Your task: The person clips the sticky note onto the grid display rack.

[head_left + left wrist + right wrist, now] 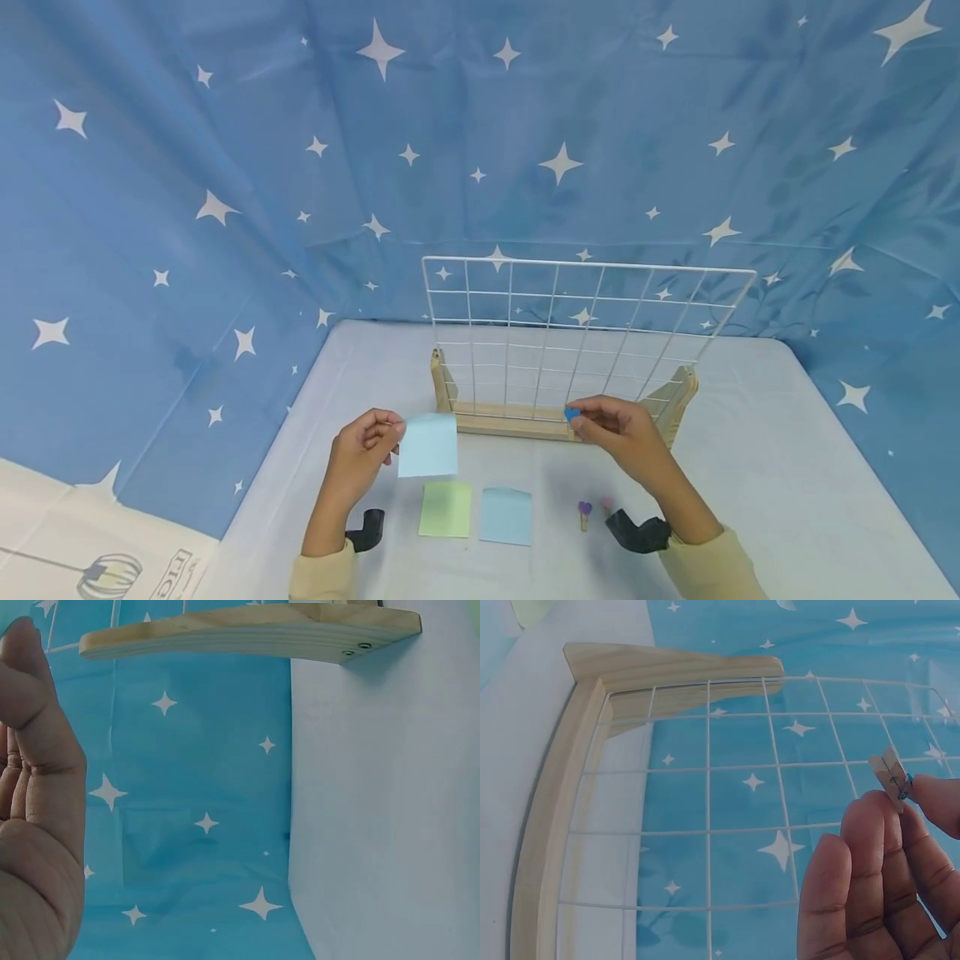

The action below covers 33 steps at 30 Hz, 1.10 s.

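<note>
My left hand (363,454) pinches a light blue paper square (428,447) by its upper left edge, holding it up over the table. In the left wrist view, curled fingers show at the left edge. My right hand (626,437) pinches a small wooden clothespin (889,778) with a blue heart (572,413) on it, between thumb and fingertips. In the head view that hand is in front of the lower part of a white wire grid (555,323). The grid leans back in a wooden stand (517,425).
On the white table (360,367) lie a green paper square (445,510) and another blue paper square (506,517). Right of them are a purple heart clothespin (584,513) and a pink heart one (607,503). A starry blue cloth (465,125) hangs behind.
</note>
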{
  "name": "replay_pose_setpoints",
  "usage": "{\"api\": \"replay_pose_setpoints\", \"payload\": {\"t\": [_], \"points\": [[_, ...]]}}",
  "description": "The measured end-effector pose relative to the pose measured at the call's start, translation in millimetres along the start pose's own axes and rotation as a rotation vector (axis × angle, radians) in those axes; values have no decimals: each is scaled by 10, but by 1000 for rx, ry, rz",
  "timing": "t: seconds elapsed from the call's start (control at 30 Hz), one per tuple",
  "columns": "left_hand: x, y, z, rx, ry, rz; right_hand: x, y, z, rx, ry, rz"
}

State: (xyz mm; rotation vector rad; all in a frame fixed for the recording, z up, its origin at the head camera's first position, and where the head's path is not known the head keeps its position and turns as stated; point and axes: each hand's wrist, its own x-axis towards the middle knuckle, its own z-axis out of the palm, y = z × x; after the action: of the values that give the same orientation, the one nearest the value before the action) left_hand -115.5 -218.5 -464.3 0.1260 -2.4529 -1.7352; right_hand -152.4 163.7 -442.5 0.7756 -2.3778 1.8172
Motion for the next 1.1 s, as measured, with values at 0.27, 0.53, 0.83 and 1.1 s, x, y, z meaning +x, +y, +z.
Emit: {"api": "replay_pose_setpoints", "payload": {"t": [0.27,0.53,0.83,1.1], "points": [[16,73,12,-3,0,13,53,-55,2,-21,10,14],[44,163,33,-10,-9,49,119,-128,-5,-28,12,22],[73,222,58,-46,-23,96,165,-157,14,-23,13,8],[95,257,80,-53,-39,125,209,-185,32,-17,18,-18]]}}
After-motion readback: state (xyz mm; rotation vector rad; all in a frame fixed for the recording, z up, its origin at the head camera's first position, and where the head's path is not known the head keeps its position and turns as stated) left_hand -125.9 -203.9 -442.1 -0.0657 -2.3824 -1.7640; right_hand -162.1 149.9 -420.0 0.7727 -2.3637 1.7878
